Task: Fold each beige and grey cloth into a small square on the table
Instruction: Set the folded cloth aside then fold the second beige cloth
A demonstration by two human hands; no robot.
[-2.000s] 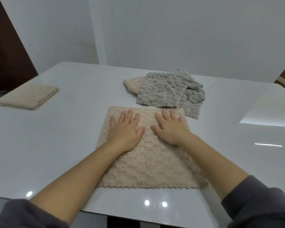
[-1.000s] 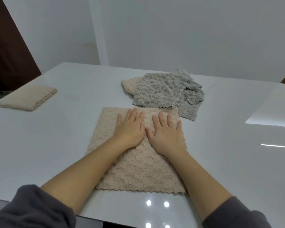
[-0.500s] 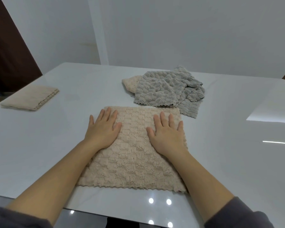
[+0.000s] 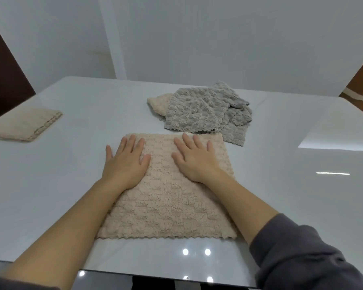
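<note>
Beige cloth [image 4: 168, 206] lies flat and spread on the surface [image 4: 50, 185], with its scalloped near edge toward the person and its far edge just past the fingertips. It looks slightly longer near-to-far than across, though the wide lens makes that hard to trust.

Left hand [image 4: 125, 164] is palm down on the far-left part of the cloth. It straddles the left edge, with the outer fingers off the cloth and on the bare surface. Right hand [image 4: 197, 162] is palm down on the far-right part, fully on the cloth and just inside the right edge.

Neither hand has a grip on anything. All fingers are straight and pressing flat.

Likely step is smoothing before the first fold. The left hand is already at an edge and is the nearer one to pinch it and carry it across. The right hand would need to slide outward first.

Grey cloths [image 4: 197, 114] are heaped just beyond the beige cloth's far-right corner, unfolded, with another beige piece [image 4: 158, 102] poking out beneath. A folded beige square [image 4: 23, 124] sits well to the far left of the beige cloth.
</note>
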